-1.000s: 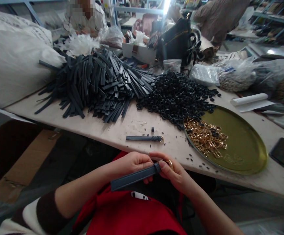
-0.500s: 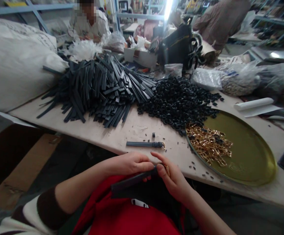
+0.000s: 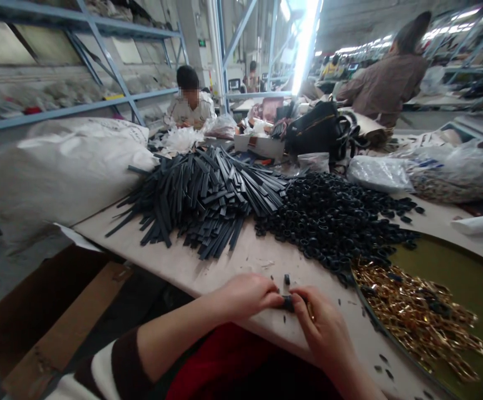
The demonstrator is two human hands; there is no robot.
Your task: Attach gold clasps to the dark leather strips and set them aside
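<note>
My left hand [image 3: 249, 295] is closed over the table's front edge, thumb and fingers pinching a dark strap [image 3: 287, 303]. Only a short piece of the strap shows between my hands; the rest is covered. Facing it, my right hand [image 3: 320, 325] pinches the strap's other end, with a bit of gold metal buckle [image 3: 310, 311] beside its fingers. Just beyond my fingertips a small black loop [image 3: 287, 279] sits on the table.
Dark flat strips [image 3: 199, 194] lie heaped at the back left, beside a big white sack [image 3: 70, 172]. Black loops [image 3: 328, 216] are piled in the middle. At right, a greenish tray [image 3: 453, 266] bears gold buckles [image 3: 416, 311]. A person [image 3: 191, 103] sits across the table.
My hands have moved forward from over my lap to the table edge. The strap lying there before is now hidden behind them. My view has tilted up, showing more of the room.
</note>
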